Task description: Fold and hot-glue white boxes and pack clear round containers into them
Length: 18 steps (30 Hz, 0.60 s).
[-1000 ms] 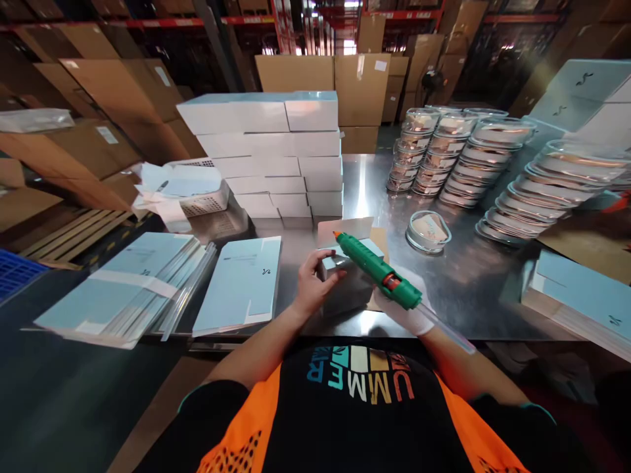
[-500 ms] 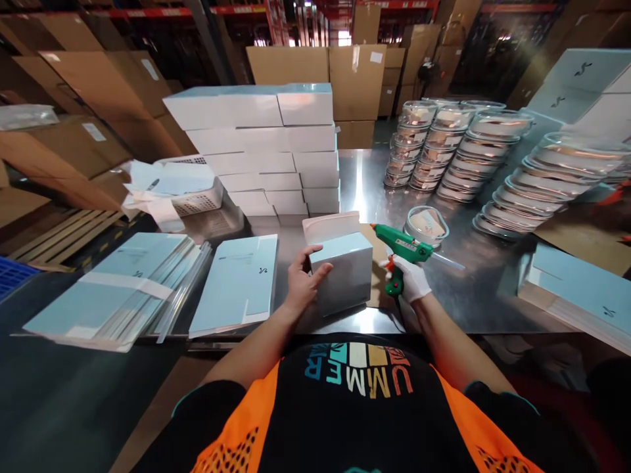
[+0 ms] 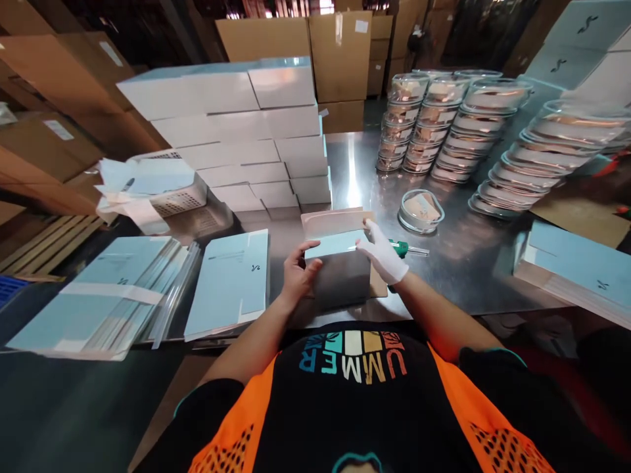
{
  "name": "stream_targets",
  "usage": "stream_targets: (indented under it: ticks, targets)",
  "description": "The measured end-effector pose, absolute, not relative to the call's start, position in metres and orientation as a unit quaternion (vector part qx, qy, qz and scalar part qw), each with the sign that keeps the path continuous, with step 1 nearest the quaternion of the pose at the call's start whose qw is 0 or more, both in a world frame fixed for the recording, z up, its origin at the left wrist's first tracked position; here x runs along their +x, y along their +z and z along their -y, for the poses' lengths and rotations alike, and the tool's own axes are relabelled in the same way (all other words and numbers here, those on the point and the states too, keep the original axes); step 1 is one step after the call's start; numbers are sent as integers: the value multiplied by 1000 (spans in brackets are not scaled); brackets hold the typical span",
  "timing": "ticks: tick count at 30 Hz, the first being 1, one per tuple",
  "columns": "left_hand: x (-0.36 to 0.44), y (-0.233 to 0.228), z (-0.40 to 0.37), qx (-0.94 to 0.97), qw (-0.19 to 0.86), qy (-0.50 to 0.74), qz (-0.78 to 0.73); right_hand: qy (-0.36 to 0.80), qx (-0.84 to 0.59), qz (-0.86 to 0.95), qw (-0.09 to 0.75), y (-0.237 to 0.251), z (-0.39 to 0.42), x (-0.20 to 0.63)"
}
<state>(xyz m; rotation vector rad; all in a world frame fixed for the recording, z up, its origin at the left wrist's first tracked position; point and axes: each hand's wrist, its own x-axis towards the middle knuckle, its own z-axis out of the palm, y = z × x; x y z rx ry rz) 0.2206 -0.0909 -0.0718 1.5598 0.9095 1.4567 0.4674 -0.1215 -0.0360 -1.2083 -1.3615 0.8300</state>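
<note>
The left hand point(image 3: 297, 276) grips the near-left corner of the box point(image 3: 340, 272), fingers curled over its top edge. The gloved right hand point(image 3: 383, 255) lies on the box's right top, fingers spread flat beside the raised flap point(image 3: 335, 222). The glue gun point(image 3: 401, 248) rests just beyond the right fingers.

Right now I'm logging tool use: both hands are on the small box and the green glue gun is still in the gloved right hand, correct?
Not quite. The head view shows the glue gun lying on the steel table, beside the right hand. Both the right hand and left hand are on the small box.
</note>
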Motion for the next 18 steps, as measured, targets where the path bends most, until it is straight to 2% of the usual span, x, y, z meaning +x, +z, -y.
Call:
stream_targets:
  ticks: [5,9,14,18]
  targets:
    - [224,-75,88,629,369,595,-339,399,-462,593,525,-28,118,462]
    - [226,-71,82,606,371,638,-295,340,-453,664,488,-29,131,478]
    - [214,-58,82,713,360,554,-234,294,-417,731,452,-24,149,477]
    - [208,-54,85,735,344,553,-188,275,-385,757,451,-22,152,476]
